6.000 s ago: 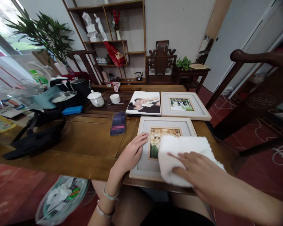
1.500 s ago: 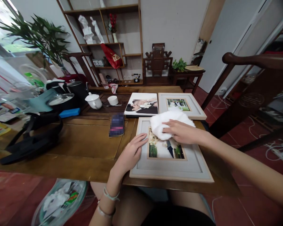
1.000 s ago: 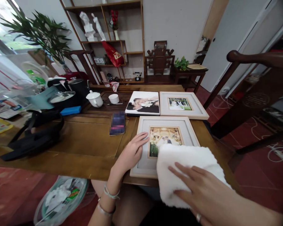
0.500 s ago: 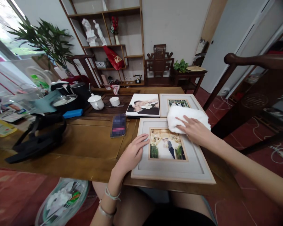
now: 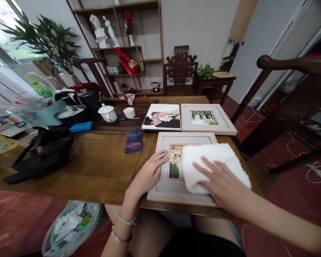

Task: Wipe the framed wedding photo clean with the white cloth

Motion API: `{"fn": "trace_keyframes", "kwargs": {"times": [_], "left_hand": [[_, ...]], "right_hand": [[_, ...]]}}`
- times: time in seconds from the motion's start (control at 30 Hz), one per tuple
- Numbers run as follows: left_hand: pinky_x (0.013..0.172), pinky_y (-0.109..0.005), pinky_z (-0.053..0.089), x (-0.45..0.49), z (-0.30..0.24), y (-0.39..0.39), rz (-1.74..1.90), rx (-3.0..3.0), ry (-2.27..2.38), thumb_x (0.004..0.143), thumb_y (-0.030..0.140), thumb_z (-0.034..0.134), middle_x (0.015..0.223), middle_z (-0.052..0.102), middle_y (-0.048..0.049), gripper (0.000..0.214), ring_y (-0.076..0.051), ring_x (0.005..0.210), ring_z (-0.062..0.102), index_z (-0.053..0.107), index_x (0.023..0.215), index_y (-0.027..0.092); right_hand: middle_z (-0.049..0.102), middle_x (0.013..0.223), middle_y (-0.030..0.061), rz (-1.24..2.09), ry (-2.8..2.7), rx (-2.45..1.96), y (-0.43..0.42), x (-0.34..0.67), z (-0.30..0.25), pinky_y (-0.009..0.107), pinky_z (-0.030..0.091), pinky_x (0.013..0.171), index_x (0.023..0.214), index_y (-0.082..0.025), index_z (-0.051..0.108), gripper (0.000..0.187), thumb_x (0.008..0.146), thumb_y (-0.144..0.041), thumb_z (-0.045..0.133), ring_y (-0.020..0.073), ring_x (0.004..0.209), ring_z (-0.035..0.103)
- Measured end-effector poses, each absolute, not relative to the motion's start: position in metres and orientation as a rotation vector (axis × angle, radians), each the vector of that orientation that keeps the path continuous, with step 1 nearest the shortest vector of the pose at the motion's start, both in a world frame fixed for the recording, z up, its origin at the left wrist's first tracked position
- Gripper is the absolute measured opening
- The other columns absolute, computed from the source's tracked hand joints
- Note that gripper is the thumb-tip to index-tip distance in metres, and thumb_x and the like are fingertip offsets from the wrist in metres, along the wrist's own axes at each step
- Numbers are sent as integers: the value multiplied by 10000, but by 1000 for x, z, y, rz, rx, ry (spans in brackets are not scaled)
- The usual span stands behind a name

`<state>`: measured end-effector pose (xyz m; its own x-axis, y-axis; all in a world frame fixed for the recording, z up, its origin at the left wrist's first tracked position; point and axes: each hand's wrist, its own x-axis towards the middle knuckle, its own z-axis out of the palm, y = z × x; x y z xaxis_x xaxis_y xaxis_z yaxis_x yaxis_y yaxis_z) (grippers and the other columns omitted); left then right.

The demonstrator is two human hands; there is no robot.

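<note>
A light wooden picture frame with a wide pale mat lies flat at the table's front edge. Its wedding photo is partly covered by a folded white towel. My right hand holds the towel pressed down on the frame's right half, its fingers spread across the cloth. Flat on the frame's left border rests my left hand, fingers stretched out. Behind are a second framed photo and a frameless photo panel.
On the wooden table are a blurred dark booklet-like item, a lidded white teapot, a white cup, a blue block and a black strapped item. A waste bin stands below left; a dark chair is at right.
My right hand has moved the towel toward me, from the frame's far right corner over the photo's right part. The second framed photo is now uncovered. My left hand stays in place.
</note>
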<state>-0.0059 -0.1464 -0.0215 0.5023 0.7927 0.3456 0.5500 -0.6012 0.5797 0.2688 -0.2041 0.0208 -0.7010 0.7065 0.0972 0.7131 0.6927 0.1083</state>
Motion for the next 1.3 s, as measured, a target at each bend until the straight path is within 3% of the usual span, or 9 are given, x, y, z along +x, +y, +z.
{"fn": "trace_keyframes", "kwargs": {"times": [0.07, 0.27, 0.47, 0.53, 0.6, 0.67, 0.9, 1.1, 1.3], "left_hand": [[1126, -486, 343, -6, -22, -146, 850, 2349, 1109, 861, 23, 372, 1384, 510, -66, 463, -206, 1339, 402, 587, 1228, 207], [1130, -486, 337, -7, -21, -147, 828, 2344, 1112, 861, 26, 367, 1397, 495, -74, 461, -205, 1345, 392, 580, 1231, 200], [1135, -493, 326, -6, -22, -147, 840, 2342, 1104, 865, 28, 360, 1398, 493, -71, 464, -204, 1349, 386, 572, 1239, 203], [1137, -486, 324, -6, -22, -147, 839, 2342, 1108, 866, 32, 363, 1399, 491, -70, 459, -205, 1351, 382, 576, 1236, 201], [1140, -483, 320, -7, -22, -147, 831, 2344, 1112, 865, 34, 368, 1406, 485, -64, 462, -207, 1355, 375, 574, 1240, 207], [1142, -486, 317, -7, -22, -147, 826, 2344, 1115, 866, 35, 370, 1413, 478, -58, 467, -210, 1358, 371, 569, 1248, 215], [1131, -491, 332, -6, -22, -147, 844, 2359, 1084, 895, 50, 354, 1394, 493, -79, 437, -204, 1347, 384, 562, 1248, 203], [1126, -496, 338, -6, -22, -147, 851, 2367, 1071, 909, 64, 351, 1394, 489, -90, 419, -209, 1344, 389, 560, 1245, 201], [1131, -499, 327, -6, -22, -147, 867, 2352, 1066, 899, 56, 353, 1398, 488, -78, 435, -210, 1344, 390, 562, 1246, 213]], "right_hand": [[447, 1424, 95, -376, -2790, -1316, -169, 280, 18, 596, 306, 1012, 1069, -226, 666, 458, 656, -56, 566, 402, 1306, 348], [402, 1444, 150, -642, -2625, -1564, -107, 293, 22, 575, 351, 975, 1213, -154, 584, 526, 715, -23, 479, 421, 1301, 332], [468, 1383, 179, -407, -2817, -1444, -169, 258, 23, 544, 403, 929, 1170, -168, 621, 511, 678, -62, 534, 437, 1244, 411], [510, 1339, 186, -267, -2847, -1386, -207, 248, 30, 522, 471, 815, 1133, -204, 636, 482, 657, -147, 588, 445, 1159, 491], [535, 1315, 169, -117, -2894, -1220, -241, 243, 38, 487, 498, 754, 1108, -247, 635, 495, 614, -223, 637, 417, 1096, 542], [525, 1333, 142, -8, -2911, -1100, -260, 242, 43, 476, 491, 806, 1109, -272, 623, 504, 606, -260, 652, 379, 1106, 540], [383, 1464, 108, -111, -2778, -1312, -194, 258, 18, 604, 192, 1078, 1173, -232, 600, 525, 660, -120, 580, 363, 1367, 248], [341, 1482, 145, -395, -2668, -1458, -120, 270, 21, 597, 261, 1046, 1221, -156, 566, 561, 680, -32, 485, 380, 1353, 266], [360, 1468, 156, -164, -2810, -1387, -180, 247, 25, 575, 367, 972, 1226, -194, 579, 547, 690, -94, 537, 412, 1302, 347]]}}
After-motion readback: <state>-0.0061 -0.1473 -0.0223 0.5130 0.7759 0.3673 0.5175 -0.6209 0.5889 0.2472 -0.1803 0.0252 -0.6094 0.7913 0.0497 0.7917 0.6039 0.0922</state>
